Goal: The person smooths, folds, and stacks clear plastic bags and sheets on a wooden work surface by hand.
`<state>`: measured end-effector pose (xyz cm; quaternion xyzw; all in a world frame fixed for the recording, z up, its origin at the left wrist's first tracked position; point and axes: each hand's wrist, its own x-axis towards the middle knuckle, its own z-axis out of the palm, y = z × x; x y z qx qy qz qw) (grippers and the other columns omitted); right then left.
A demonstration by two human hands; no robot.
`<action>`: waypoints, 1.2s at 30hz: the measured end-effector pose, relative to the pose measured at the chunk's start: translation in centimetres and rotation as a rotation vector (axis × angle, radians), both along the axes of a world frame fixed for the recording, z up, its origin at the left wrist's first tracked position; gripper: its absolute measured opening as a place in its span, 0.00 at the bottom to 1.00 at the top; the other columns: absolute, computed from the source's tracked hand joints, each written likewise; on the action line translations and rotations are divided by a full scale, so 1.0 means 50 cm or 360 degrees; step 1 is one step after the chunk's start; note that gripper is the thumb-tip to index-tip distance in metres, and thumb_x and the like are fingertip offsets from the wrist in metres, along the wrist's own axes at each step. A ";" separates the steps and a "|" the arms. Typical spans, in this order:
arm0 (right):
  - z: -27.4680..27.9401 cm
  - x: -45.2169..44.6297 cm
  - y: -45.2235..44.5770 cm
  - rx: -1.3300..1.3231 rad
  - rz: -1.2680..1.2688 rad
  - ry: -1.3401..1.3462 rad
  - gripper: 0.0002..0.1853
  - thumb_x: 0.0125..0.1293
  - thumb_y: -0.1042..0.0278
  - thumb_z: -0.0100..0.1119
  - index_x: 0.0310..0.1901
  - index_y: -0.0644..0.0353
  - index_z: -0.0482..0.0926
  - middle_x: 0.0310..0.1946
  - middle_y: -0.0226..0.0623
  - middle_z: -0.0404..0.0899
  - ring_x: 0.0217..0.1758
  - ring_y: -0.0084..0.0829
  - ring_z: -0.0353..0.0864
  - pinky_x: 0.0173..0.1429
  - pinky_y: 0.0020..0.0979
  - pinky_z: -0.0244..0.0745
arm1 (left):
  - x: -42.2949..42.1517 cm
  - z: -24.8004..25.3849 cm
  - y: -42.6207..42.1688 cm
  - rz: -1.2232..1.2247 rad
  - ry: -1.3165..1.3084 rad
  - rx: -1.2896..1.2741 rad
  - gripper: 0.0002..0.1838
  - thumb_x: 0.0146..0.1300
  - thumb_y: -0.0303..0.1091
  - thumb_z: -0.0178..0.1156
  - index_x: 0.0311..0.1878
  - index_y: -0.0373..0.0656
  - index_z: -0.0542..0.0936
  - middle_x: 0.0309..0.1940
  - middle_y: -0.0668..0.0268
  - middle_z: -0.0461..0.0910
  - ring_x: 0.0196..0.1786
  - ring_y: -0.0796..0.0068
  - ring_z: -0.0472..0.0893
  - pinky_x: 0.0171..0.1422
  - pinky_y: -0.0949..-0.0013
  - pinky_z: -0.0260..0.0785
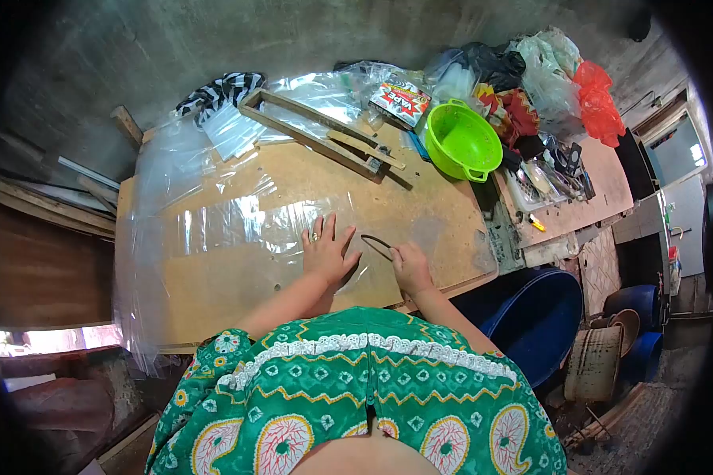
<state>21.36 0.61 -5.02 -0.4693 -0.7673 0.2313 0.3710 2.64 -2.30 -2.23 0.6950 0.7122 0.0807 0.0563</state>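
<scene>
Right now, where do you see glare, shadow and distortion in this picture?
Head view: white glare streaks the clear plastic sheet beside the left hand; head view: dark shadow by the right end of the wooden frame; head view: wide-angle bending, black corners.

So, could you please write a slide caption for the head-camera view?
Left hand spread on clear plastic atop a worktable, while the right hand grips a dark curved tool.

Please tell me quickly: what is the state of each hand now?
Left hand: open, resting on clear plastic.
Right hand: closed, holding a thin dark curved item.
</scene>
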 end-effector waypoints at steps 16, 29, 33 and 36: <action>-0.086 0.266 0.027 0.0079 -0.1473 0.0378 0.08 0.57 0.66 0.49 0.29 0.63 0.72 0.23 0.36 0.73 0.27 0.30 0.71 0.33 0.28 0.66 | 0.002 0.007 -0.010 -0.0390 0.0157 0.0098 0.31 0.45 0.53 0.52 0.54 0.51 0.66 0.61 0.57 0.50 0.65 0.55 0.46 0.60 0.39 0.33; -0.105 0.246 0.028 0.0237 -0.1309 -0.0197 0.06 0.54 0.66 0.52 0.32 0.58 0.71 0.29 0.38 0.73 0.38 0.39 0.70 0.51 0.40 0.54 | 0.185 -0.058 0.093 -0.1405 -0.0132 0.0263 0.13 0.48 0.38 0.54 0.38 0.46 0.72 0.44 0.64 0.70 0.49 0.65 0.67 0.52 0.60 0.58; -0.114 0.247 0.025 0.0236 -0.1314 -0.0161 0.06 0.54 0.66 0.51 0.32 0.57 0.71 0.29 0.37 0.72 0.37 0.38 0.70 0.53 0.41 0.52 | 0.176 -0.091 0.110 -0.1449 -0.0101 0.0291 0.08 0.50 0.33 0.53 0.35 0.44 0.71 0.37 0.64 0.73 0.38 0.66 0.72 0.42 0.67 0.65; -0.114 0.247 0.028 0.0221 -0.1303 -0.0110 0.06 0.54 0.66 0.51 0.32 0.57 0.71 0.28 0.37 0.72 0.36 0.38 0.70 0.52 0.41 0.53 | 0.191 -0.094 0.125 -0.0759 -0.0646 0.0376 0.07 0.50 0.27 0.50 0.35 0.43 0.69 0.31 0.63 0.72 0.29 0.67 0.73 0.35 0.70 0.66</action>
